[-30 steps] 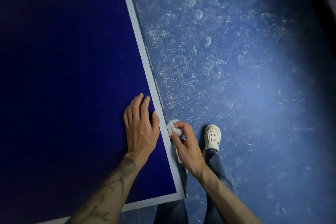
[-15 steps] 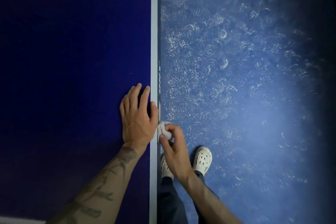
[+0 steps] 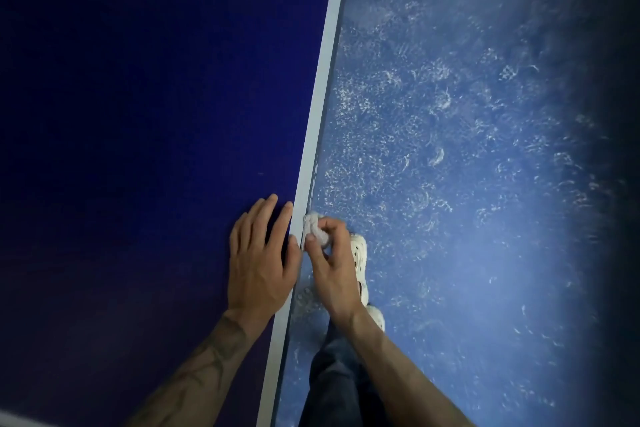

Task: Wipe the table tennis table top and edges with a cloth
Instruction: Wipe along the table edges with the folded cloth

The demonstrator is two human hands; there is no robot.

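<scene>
The dark blue table tennis table fills the left of the view, with a white side line along its right edge. My left hand lies flat on the top, fingers spread, its thumb on the white line. My right hand is closed around a small bunched white cloth. It presses the cloth against the table's side edge, just right of the left thumb.
A scuffed blue floor with pale dusty marks lies to the right of the table. My feet in white perforated clogs stand close beside the table edge. The far right of the view is dark.
The view has swung, so the table edge now leans to the right and the near corner is out of sight. Both hands have moved forward along the edge, cloth still against it.
</scene>
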